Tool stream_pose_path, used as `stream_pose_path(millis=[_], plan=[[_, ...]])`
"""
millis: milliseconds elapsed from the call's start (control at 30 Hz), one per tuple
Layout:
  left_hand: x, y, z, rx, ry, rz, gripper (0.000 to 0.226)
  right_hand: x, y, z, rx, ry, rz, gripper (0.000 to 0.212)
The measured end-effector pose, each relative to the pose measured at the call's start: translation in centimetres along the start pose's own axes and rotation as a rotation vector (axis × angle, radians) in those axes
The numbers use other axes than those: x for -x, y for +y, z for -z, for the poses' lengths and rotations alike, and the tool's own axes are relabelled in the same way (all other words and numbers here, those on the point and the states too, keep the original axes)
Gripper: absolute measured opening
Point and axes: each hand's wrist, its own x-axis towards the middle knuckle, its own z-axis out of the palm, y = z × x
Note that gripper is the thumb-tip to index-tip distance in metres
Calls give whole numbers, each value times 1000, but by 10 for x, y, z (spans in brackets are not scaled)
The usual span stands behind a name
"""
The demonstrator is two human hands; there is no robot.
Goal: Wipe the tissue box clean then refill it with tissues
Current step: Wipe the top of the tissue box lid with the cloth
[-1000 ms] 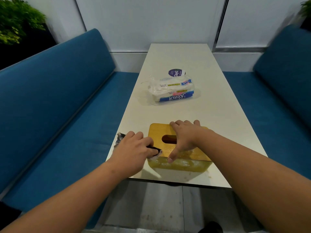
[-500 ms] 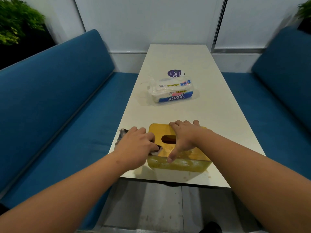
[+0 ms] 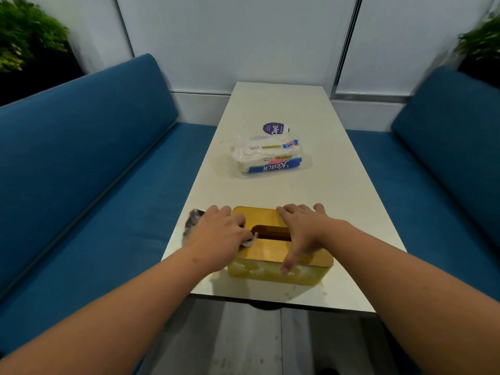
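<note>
A yellow tissue box (image 3: pixel 273 273) with a wooden lid and a dark slot stands near the table's front edge; white smears show on its front wall. My left hand (image 3: pixel 219 236) is closed on a grey cloth (image 3: pixel 192 220) and presses it on the lid's left end, beside the slot. My right hand (image 3: pixel 303 232) lies flat on the lid's right half, thumb down the front wall, holding the box steady. A pack of tissues (image 3: pixel 267 158) in clear wrap with blue print lies further back on the table.
The white table (image 3: pixel 338 201) is narrow and runs away from me. A round purple sticker (image 3: pixel 274 129) sits behind the tissue pack. Blue benches (image 3: pixel 89 169) flank both sides. Plants (image 3: pixel 24 41) stand in the back corners.
My left hand with the cloth has slid from the box's left side up onto the lid toward the slot. My right hand has stayed on the lid.
</note>
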Motion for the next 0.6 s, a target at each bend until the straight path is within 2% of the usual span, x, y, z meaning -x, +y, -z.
stream_pose_path(millis=[133, 267, 467, 600], plan=[[-13, 20, 3, -7, 35, -103, 31, 0, -1, 0, 20, 21, -15, 145], [-2, -5, 0, -33, 5, -65, 32, 0, 0, 0, -3, 12, -10, 143], [-18, 29, 1, -11, 67, -189, 31, -1, 0, -3, 8, 31, -22, 144], [1, -3, 1, -13, 22, -129, 35, 0, 1, -2, -17, 35, -4, 140]])
